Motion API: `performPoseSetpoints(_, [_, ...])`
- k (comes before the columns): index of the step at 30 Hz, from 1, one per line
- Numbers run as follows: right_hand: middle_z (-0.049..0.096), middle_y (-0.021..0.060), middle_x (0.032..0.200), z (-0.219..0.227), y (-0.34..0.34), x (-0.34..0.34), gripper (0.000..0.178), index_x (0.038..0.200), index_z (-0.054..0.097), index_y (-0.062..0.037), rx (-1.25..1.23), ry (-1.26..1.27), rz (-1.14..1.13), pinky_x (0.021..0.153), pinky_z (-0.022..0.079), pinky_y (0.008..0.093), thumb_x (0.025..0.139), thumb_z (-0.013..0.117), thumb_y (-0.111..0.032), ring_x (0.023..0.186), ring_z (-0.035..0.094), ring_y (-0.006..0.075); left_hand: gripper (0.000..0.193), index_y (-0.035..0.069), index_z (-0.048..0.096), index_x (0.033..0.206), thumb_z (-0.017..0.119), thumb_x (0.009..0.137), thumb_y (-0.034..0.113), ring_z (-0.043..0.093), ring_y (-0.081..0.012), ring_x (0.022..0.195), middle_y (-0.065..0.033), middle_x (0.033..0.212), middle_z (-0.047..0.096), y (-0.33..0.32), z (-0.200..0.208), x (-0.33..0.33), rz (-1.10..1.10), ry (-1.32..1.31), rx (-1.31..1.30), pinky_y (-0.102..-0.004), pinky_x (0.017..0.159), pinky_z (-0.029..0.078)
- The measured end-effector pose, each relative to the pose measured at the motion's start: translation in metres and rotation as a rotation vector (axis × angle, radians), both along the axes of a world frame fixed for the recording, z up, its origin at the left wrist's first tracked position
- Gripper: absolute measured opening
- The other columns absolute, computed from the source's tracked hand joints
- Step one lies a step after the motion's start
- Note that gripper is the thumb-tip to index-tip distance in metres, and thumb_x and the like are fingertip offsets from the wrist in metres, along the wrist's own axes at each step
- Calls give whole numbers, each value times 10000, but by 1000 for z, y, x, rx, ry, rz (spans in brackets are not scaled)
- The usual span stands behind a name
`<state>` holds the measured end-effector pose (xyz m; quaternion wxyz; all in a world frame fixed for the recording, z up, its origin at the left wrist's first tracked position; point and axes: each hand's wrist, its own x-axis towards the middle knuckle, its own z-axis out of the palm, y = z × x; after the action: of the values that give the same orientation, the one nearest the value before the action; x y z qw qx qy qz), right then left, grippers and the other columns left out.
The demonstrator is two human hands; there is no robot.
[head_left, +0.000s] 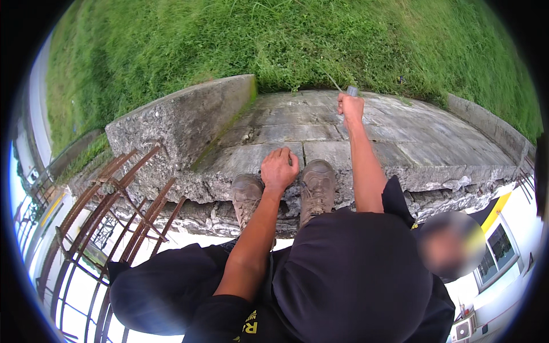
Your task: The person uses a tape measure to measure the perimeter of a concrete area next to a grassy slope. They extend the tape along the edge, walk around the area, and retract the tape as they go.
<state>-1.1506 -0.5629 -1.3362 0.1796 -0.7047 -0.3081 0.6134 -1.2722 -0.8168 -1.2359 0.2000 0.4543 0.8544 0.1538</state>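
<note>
My right hand [350, 106] is stretched far forward over the slab, closed around the grey cylindrical handle [353, 91] of a hand tool. A thin, pale blade or rod [334, 82] slants up and left from beside that fist toward the grass; most of the tool is hidden. My left hand [279, 169] is low near the slab's front edge, between my brown shoes [317, 186]. Its fingers are loosely bent, thumb apart, and nothing shows in it. Whether it touches the grey concrete slab [280, 134] I cannot tell.
Green grass [320, 40] borders the slab's far side. A rough concrete block [177, 120] rises at left, with rusty rebar [134, 171] jutting out below it. A low concrete curb [486, 120] runs along the right. Another person [450, 246] is at lower right, near a white building [509, 280].
</note>
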Motion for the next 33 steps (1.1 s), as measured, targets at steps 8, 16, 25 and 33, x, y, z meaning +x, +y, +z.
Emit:
performPoseSetpoints(8, [519, 44, 593, -54, -62, -11, 128, 687, 573, -33, -245, 45, 3, 419, 332, 335, 796, 629, 2, 452, 465, 140, 122, 74, 649, 813, 649, 871, 181, 676, -327, 763, -113, 805, 684, 7, 3, 3, -13, -24, -34, -458, 707, 545])
performPoseSetpoints(16, [403, -46, 562, -45, 21, -31, 90, 800, 574, -48, -214, 568, -460, 583, 400, 320, 877, 571, -95, 495, 397, 109, 132, 75, 648, 814, 638, 883, 187, 678, -333, 771, -115, 808, 685, 5, 2, 0, -20, -20, -52, -464, 711, 544])
performPoseSetpoints(25, [552, -27, 672, 47, 25, -89, 443, 1262, 627, 92, 238, 403, 80, 487, 391, 255, 822, 662, 48, 523, 496, 76, 174, 71, 658, 823, 614, 907, 217, 695, -333, 809, -116, 835, 712, -4, 1, -2, -16, -24, -135, -473, 749, 549])
performPoseSetpoints(33, [454, -58, 636, 133, -30, -102, 124, 905, 641, 20, 572, 136, 218, 540, 375, 273, 813, 693, -45, 598, 408, 49, 162, 81, 662, 815, 620, 900, 212, 705, -342, 823, -118, 846, 719, 5, 4, 4, -5, -29, -164, -476, 741, 557])
